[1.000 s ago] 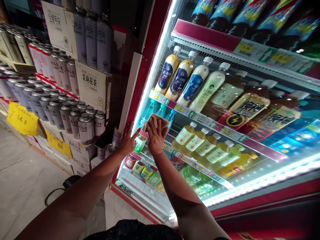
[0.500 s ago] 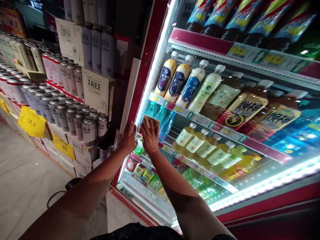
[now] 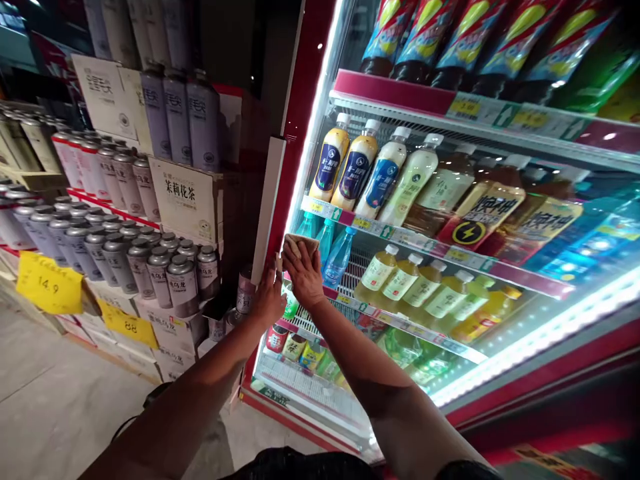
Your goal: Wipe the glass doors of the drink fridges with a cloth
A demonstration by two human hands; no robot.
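Note:
My right hand (image 3: 304, 275) presses a folded brown cloth (image 3: 306, 243) against the glass door (image 3: 345, 263) of a lit drinks fridge. Its fingers lie over the cloth, near the door's left edge. Just left of it, my left hand (image 3: 269, 297) rests at the red door frame (image 3: 289, 200), fingers stretched upward, with no object visible in it. Behind the glass close to the cloth stand blue bottles (image 3: 339, 259).
Shelves of bottled drinks (image 3: 373, 177) fill the fridge. On the left are stacked cartons (image 3: 183, 200) and rows of metal cans (image 3: 181, 283), with yellow price cards (image 3: 49, 283) in front. Grey floor (image 3: 55, 393) lies below.
The view has shifted slightly, so the cans and cartons sit further left and lower. My left hand's fingers look less spread and turned more edge-on. The right hand keeps the cloth on the glass.

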